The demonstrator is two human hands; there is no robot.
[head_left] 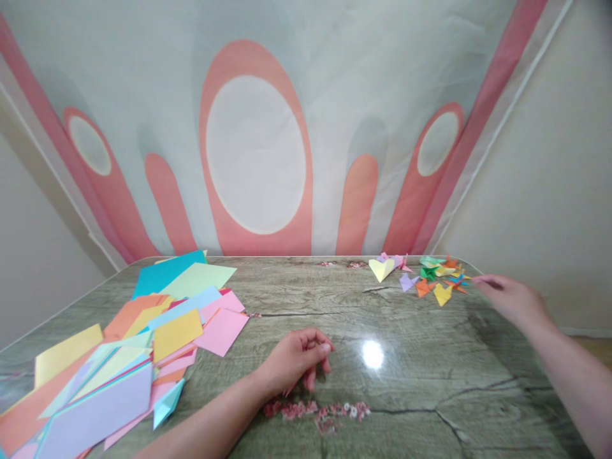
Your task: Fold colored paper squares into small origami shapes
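Note:
My left hand (306, 358) rests over the middle of the table, its fingers loosely curled in with the thumb against them; nothing shows in it. At the far right, my right hand (514, 299) pinches the yellow tip of a small origami figure at the edge of a colourful cluster. In that cluster lie a yellow origami figure (443, 294), an orange origami figure (423, 288) and a green one (429, 273), among several others. The pinched figure is partly lost among its neighbours. Just left of them are a pale yellow heart-shaped folded paper (381, 269) and a lilac figure (408, 282).
Loose coloured paper sheets (102, 398) spread over the left side of the wood-patterned table (373, 325). A light blue folded paper piece (168, 403) lies at their near edge. A patterned backdrop (329, 95) rises behind the table's far edge.

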